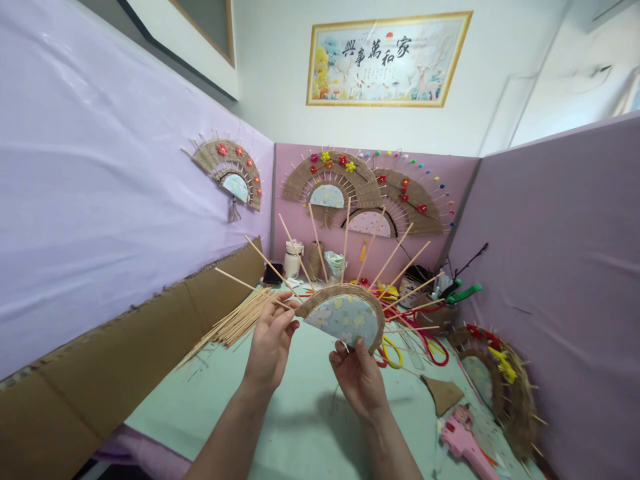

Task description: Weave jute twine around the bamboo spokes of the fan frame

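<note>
A half-round fan frame (345, 319) is held up over the table, its pale blue floral centre bordered by a wound twine band (345, 291). Several thin wooden sticks (347, 240) radiate from its curved edge. My right hand (361, 377) grips the frame's lower edge, thumb on the front, fingers mostly behind. At the frame's left corner, my left hand (273, 333) pinches the leftmost wooden stick (250, 287) close to the twine band. Its fingertips partly cover that stick's inner end, so I cannot tell whether it is attached.
Loose sticks (235, 327) lie behind my left hand. To the right are yellow-handled scissors (393, 352), a cardboard scrap (443, 395), a pink glue gun (464, 440) and a decorated fan (500, 380). A twine spool (315, 260) stands at the back; cardboard (125, 360) borders the left side.
</note>
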A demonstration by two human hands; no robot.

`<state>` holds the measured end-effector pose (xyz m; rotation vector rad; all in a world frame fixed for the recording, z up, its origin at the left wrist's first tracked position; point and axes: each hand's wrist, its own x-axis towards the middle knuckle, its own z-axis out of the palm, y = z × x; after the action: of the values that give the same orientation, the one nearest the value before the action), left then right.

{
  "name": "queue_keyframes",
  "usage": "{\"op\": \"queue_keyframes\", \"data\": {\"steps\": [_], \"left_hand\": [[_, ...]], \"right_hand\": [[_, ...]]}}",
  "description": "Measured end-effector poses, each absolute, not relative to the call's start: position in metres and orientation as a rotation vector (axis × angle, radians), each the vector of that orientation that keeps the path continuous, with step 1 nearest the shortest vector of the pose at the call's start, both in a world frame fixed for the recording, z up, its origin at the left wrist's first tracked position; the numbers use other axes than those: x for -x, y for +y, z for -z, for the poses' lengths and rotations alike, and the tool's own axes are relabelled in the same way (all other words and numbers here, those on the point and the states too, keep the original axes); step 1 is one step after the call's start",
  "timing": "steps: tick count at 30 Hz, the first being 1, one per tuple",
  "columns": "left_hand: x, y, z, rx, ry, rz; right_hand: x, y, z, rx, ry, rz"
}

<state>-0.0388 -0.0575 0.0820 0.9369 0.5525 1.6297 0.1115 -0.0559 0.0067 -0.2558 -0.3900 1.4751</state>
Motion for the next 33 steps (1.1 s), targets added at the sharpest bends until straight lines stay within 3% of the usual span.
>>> {"op": "queue_keyframes", "data": {"steps": [24, 33], "left_hand": [[0.030, -0.053, -0.080, -1.011, 0.662, -1.948], [0.024, -0.065, -0.076, -0.978, 0.459, -1.841]], "right_hand": [[-0.110, -0.057, -0.005, 0.271, -0.409, -1.483], [-0.110, -0.058, -0.008, 0.276, -0.422, -1.473]]}}
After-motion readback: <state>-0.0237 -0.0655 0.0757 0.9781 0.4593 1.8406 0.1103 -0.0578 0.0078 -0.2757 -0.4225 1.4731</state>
